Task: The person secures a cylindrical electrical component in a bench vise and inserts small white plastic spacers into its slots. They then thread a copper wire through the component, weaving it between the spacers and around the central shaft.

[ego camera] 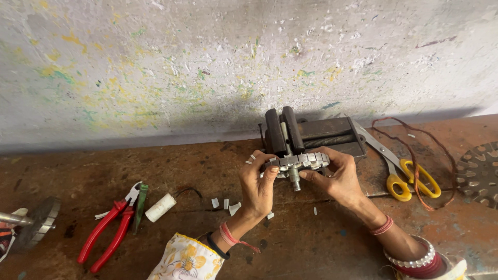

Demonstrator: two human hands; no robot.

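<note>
A worn brown tabletop (311, 243) is seen below a paint-flecked grey wall (207, 62), with a dark bench vise (306, 136) set against the wall as the landmark. Far left of the vise, a metal disc on a shaft (36, 220) lies at the edge; nearer, red-handled pliers (111, 225) and a small white spool (161, 207) are laid flat, and white paper scraps (228, 205) are scattered towards the vise. Directly in front of the vise, a slotted round metal core (300, 163) with a short shaft underneath is held level above the tabletop, apparently so that its slots face upward within reach. The left hand (258, 186) is curled closed around its left rim, wrist bent upward; the right hand (337, 179) is pinched shut on the right rim, forearm angled in from the lower right. Right of the vise, yellow-handled scissors (410, 179) and a loop of copper wire (415, 155) are left; a second slotted disc (480, 173) lies beyond.
</note>
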